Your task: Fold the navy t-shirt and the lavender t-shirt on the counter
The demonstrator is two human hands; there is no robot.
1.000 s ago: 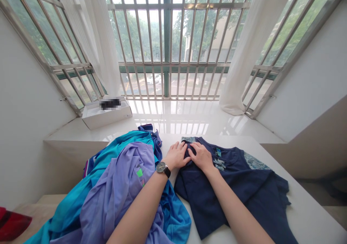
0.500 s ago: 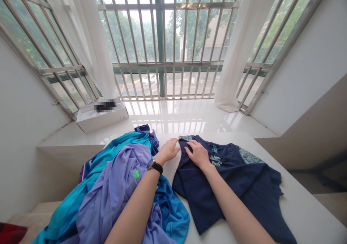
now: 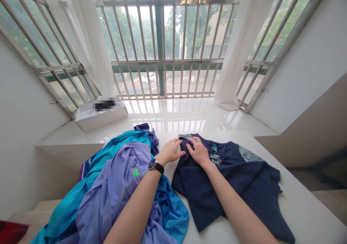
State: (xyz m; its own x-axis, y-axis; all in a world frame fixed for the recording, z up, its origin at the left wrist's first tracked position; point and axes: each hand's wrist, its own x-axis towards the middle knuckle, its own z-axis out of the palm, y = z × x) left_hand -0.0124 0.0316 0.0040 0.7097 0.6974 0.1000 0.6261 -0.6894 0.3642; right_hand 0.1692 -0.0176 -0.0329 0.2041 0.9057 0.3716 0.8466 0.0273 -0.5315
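A red fabric item (image 3: 12, 231) lies at the far left, cut off by the frame. Next is a heap of garments on the white counter (image 3: 300, 204): a lavender shirt (image 3: 114, 188) lies over turquoise fabric (image 3: 81, 175), with bright blue fabric (image 3: 173, 215) showing to its right. A wristwatch (image 3: 156, 166) sits on the left wrist. The left hand (image 3: 170, 152) rests on the counter beside the heap, its fingers (image 3: 176, 146) extended, spread and gripping nothing. Their tips are touching or just beside the gathered fold of the navy T-shirt (image 3: 225, 189); the view does not settle which.

The shirt lies flat to the right of the heap, with a patterned panel (image 3: 249, 154) near its upper right. The right hand (image 3: 199, 153) lies on top of the fold, fingers extended over the fabric, with no visible pinch.

Beyond, a white box (image 3: 100, 120) stands on the glossy window sill (image 3: 173, 110), holding a pixelated object.
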